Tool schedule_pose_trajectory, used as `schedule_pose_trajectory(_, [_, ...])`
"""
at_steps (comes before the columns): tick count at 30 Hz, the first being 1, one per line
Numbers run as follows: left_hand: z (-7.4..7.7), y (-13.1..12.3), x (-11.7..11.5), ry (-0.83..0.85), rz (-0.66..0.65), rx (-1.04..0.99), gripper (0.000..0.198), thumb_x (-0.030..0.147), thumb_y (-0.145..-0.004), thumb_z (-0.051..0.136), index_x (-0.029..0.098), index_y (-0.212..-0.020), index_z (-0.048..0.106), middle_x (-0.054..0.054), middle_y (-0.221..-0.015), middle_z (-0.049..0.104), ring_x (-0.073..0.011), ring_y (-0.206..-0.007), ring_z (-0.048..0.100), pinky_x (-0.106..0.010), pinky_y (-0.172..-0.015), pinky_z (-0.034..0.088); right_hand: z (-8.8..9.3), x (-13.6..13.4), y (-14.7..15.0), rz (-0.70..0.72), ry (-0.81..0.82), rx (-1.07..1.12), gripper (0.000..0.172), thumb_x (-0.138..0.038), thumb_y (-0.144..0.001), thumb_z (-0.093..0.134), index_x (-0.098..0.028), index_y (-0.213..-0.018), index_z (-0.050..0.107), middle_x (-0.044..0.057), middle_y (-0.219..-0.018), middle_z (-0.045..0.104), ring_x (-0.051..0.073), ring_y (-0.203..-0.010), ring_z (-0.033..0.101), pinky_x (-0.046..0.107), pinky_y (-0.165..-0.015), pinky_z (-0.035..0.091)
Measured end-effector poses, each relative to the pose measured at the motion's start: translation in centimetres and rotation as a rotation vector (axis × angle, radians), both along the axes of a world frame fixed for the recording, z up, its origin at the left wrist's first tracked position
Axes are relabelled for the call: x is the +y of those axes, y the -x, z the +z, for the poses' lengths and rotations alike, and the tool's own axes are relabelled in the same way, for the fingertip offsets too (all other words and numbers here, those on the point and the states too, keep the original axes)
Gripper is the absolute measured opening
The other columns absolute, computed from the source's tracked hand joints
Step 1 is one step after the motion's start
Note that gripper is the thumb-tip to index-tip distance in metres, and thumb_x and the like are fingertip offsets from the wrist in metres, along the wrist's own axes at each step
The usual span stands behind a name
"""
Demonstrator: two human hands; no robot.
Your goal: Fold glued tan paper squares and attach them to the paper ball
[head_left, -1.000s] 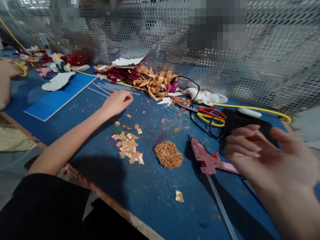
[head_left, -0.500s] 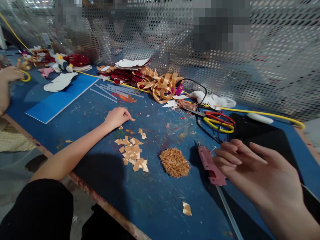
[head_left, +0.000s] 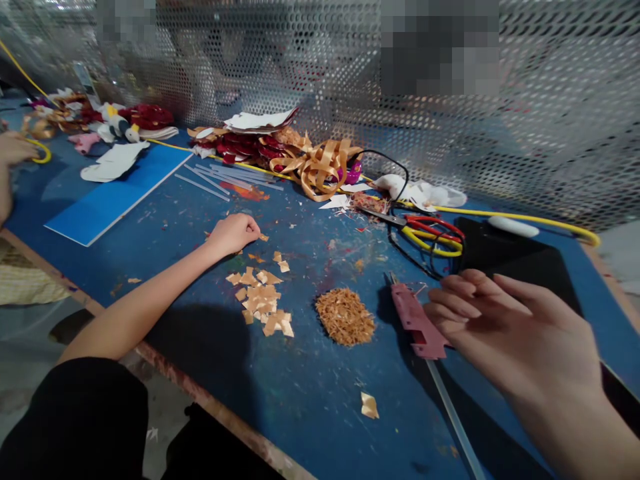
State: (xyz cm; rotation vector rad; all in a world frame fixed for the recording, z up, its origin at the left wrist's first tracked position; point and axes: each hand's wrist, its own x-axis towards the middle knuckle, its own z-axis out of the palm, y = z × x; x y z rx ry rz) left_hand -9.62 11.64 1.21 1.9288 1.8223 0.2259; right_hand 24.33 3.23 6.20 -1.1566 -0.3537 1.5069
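Observation:
My left hand (head_left: pixel 234 235) rests on the blue table with fingers closed, a small gold scrap at its fingertips. Just in front of it lies a loose group of gold fabric pieces (head_left: pixel 261 300). To their right sits a round, frayed golden-brown clump (head_left: pixel 345 316). A pink glue gun (head_left: pixel 417 323) with a clear glue stick in its rear lies farther right. My right hand (head_left: pixel 500 320) hovers palm up beside the glue gun, fingers curled; whether anything is between them is hidden. One gold piece (head_left: pixel 369 405) lies alone near me.
Scissors (head_left: pixel 430 233) with red and yellow handles lie beside a black cable. Gold ribbon (head_left: pixel 325 167), dark red material and glue sticks (head_left: pixel 230 177) lie farther back before a perforated metal screen. A blue board (head_left: pixel 120 193) is at left, near another person's hand (head_left: pixel 15 150).
The view has shifted slightly, moving the table items a little in the picture. Both hands keep nearly the same pose.

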Motion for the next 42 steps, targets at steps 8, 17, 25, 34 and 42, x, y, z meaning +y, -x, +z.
schedule_pose_trajectory(8, [1.0, 0.4, 0.2, 0.019, 0.003, -0.052, 0.029, 0.033, -0.092, 0.055, 0.017, -0.117, 0.057, -0.009, -0.121, 0.058, -0.0213, -0.101, 0.06, -0.04, -0.085, 0.053, 0.3, -0.8, 0.2, 0.065, -0.037, -0.083, 0.021, -0.024, -0.055, 0.065, -0.019, -0.063, 0.046, -0.003, -0.069, 0.029, 0.006, -0.051, 0.028, 0.023, -0.042, 0.034])
schedule_pose_trajectory(17, [2.4, 0.6, -0.8, -0.102, -0.033, -0.172, 0.021, 0.025, -0.085, 0.051, 0.016, -0.077, 0.068, -0.006, -0.079, 0.07, -0.015, -0.072, 0.061, -0.027, -0.07, 0.045, -0.6, -0.9, 0.6, 0.222, -0.052, -0.172, 0.027, -0.029, -0.057, 0.069, -0.019, -0.056, 0.044, -0.005, -0.057, 0.03, 0.007, -0.049, 0.032, 0.024, -0.046, 0.04])
schedule_pose_trajectory(25, [3.4, -0.1, -1.7, -0.137, -0.084, -0.222, 0.021, 0.029, -0.079, 0.049, 0.016, -0.077, 0.065, -0.007, -0.08, 0.069, -0.0156, -0.071, 0.06, -0.027, -0.066, 0.042, -2.0, -0.7, 0.3, 0.33, -0.152, -0.172, 0.027, -0.035, -0.06, 0.071, -0.02, -0.055, 0.05, -0.005, -0.055, 0.033, 0.008, -0.049, 0.035, 0.023, -0.045, 0.036])
schedule_pose_trajectory(34, [8.4, -6.1, -6.1, -0.201, -0.401, -0.269, 0.016, 0.027, -0.084, 0.051, 0.017, -0.074, 0.058, -0.003, -0.096, 0.058, -0.0159, -0.096, 0.055, -0.03, -0.09, 0.039, -3.1, -1.2, 2.2, 0.428, -0.139, -0.014, 0.03, -0.044, -0.063, 0.074, -0.023, -0.083, 0.066, 0.004, -0.093, 0.068, 0.017, -0.087, 0.063, 0.027, -0.072, 0.049])
schedule_pose_trajectory(42, [11.8, -11.3, -8.0, -0.126, -0.672, -0.357, 0.012, 0.023, -0.088, 0.052, 0.019, -0.08, 0.059, -0.001, -0.117, 0.052, -0.0148, -0.111, 0.05, -0.029, -0.101, 0.034, -2.9, -3.0, 4.3, 0.535, -0.169, 0.521, 0.055, -0.06, -0.079, 0.047, -0.015, -0.106, 0.063, 0.012, -0.111, 0.067, 0.022, -0.106, 0.062, 0.038, -0.103, 0.04])
